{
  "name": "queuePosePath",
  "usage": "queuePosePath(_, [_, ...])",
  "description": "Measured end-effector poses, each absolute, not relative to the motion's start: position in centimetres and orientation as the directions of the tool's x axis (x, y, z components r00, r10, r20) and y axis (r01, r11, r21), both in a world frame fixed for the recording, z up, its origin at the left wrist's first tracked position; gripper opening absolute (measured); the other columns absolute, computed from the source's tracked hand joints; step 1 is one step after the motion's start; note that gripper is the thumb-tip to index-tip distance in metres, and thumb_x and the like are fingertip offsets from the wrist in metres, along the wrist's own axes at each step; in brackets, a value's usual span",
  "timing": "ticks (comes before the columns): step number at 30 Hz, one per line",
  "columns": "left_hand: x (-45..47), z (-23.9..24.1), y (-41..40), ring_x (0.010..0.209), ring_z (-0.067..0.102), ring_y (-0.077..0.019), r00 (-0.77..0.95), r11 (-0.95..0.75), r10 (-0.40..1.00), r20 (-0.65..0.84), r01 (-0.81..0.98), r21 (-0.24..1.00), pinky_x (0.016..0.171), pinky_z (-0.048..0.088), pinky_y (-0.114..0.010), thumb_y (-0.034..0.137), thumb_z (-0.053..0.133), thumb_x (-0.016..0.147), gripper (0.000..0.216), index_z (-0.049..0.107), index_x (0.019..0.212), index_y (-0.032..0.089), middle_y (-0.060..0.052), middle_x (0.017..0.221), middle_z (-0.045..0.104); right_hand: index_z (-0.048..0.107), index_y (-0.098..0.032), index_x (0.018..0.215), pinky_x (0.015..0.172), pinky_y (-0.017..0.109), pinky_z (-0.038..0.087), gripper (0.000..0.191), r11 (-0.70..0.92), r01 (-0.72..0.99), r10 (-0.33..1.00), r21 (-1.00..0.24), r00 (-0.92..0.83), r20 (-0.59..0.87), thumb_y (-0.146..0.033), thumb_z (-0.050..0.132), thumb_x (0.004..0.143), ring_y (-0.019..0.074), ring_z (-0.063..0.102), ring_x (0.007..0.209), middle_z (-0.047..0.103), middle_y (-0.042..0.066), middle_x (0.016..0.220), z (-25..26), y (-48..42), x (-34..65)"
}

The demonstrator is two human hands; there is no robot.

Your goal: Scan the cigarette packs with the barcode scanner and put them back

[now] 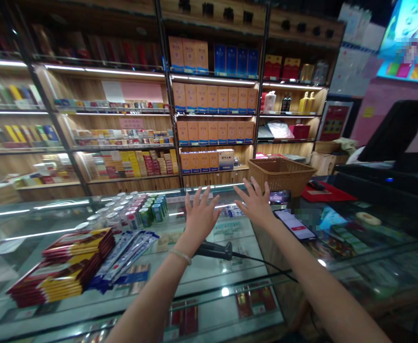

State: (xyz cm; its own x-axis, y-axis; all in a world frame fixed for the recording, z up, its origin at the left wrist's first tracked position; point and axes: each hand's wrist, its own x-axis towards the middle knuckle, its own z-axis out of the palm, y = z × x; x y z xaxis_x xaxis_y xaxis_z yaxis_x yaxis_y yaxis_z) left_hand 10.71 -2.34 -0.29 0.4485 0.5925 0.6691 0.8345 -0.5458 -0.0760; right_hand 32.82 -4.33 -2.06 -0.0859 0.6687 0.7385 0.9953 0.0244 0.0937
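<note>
The glass-topped desk (209, 281) fills the lower view. A wicker basket (282, 176) stands at three o'clock, stacked red-and-yellow packets (69, 271) at eight. Left hand (199, 220) and right hand (259, 208) hover mid-view — fingers spread wide. A corded scanner (216, 250) lies at six, partly behind the left wrist; a lit phone (296, 225) at four, near the right hand.

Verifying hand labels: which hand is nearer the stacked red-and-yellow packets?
Left. The left hand is spread open, to the right of the red-and-yellow packets; the right hand, also open, is farther right.
</note>
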Motion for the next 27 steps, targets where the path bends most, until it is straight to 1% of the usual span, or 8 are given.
queuePosePath(5, [13.6, -0.3, -1.4, 0.152, 0.032, -0.0372, 0.475, -0.58, 0.598, 0.646, 0.812, -0.061, 0.123, 0.016, -0.07, 0.043, 0.057, 0.097, 0.04, 0.067, 0.134, 0.034, -0.007, 0.163, 0.042, 0.054, -0.034, 0.148, 0.121, 0.067, 0.002, 0.05, -0.012, 0.996, 0.668, 0.091, -0.059, 0.741, -0.05, 0.049, 0.102, 0.034, 0.025, 0.153, 0.04, 0.011, 0.164, -2.6, -4.0, 35.4])
queuePosePath(9, [15.7, -0.1, -0.1, 0.151, 0.033, -0.0363, 0.494, -0.608, 0.596, 0.633, 0.793, -0.046, 0.123, 0.019, -0.069, 0.043, 0.06, 0.096, 0.038, 0.069, 0.131, 0.034, -0.007, 0.163, 0.043, 0.055, -0.034, 0.147, 0.121, 0.066, 0.004, 0.049, -0.056, 0.995, 0.671, 0.085, -0.026, 0.741, -0.049, 0.052, 0.1, 0.0336, 0.026, 0.153, 0.042, 0.01, 0.163, -3.1, -3.4, 37.8])
queuePosePath(14, [17.8, -1.1, 1.0, 0.149, 0.037, -0.0354, 0.497, -0.628, 0.626, 0.601, 0.778, 0.009, 0.121, 0.025, -0.067, 0.045, 0.061, 0.094, 0.035, 0.072, 0.127, 0.036, -0.006, 0.159, 0.048, 0.06, -0.034, 0.143, 0.121, 0.066, 0.004, 0.046, -0.114, 0.992, 0.661, 0.056, 0.033, 0.75, -0.048, 0.055, 0.099, 0.0341, 0.028, 0.152, 0.043, 0.01, 0.162, -5.4, -2.9, 40.1])
queuePosePath(17, [18.4, -1.9, 1.4, 0.148, 0.038, -0.0357, 0.498, -0.62, 0.659, 0.564, 0.784, 0.032, 0.12, 0.027, -0.067, 0.047, 0.061, 0.094, 0.035, 0.072, 0.126, 0.037, -0.006, 0.159, 0.048, 0.061, -0.033, 0.142, 0.12, 0.066, 0.007, 0.045, -0.118, 0.992, 0.674, 0.049, 0.043, 0.737, -0.048, 0.055, 0.099, 0.034, 0.029, 0.151, 0.045, 0.01, 0.161, -7.0, -2.9, 40.6])
queuePosePath(22, [18.9, -2.8, 2.5, 0.149, 0.037, -0.0359, 0.521, -0.606, 0.688, 0.505, 0.796, 0.003, 0.121, 0.025, -0.067, 0.045, 0.066, 0.092, 0.037, 0.072, 0.127, 0.034, -0.009, 0.16, 0.047, 0.061, -0.034, 0.141, 0.12, 0.066, 0.007, 0.046, -0.12, 0.992, 0.696, 0.042, 0.054, 0.716, -0.048, 0.058, 0.098, 0.0342, 0.029, 0.151, 0.046, 0.01, 0.16, -8.0, -2.9, 41.1])
queuePosePath(27, [19.1, -3.7, 3.9, 0.149, 0.036, -0.0376, 0.592, -0.613, 0.686, 0.423, 0.783, -0.104, 0.12, 0.023, -0.069, 0.042, 0.072, 0.086, 0.036, 0.074, 0.122, 0.034, -0.009, 0.159, 0.048, 0.066, -0.034, 0.135, 0.12, 0.069, 0.006, 0.043, -0.115, 0.991, 0.734, 0.075, 0.033, 0.679, -0.046, 0.065, 0.094, 0.0359, 0.029, 0.151, 0.045, 0.01, 0.161, -8.0, -3.1, 41.5])
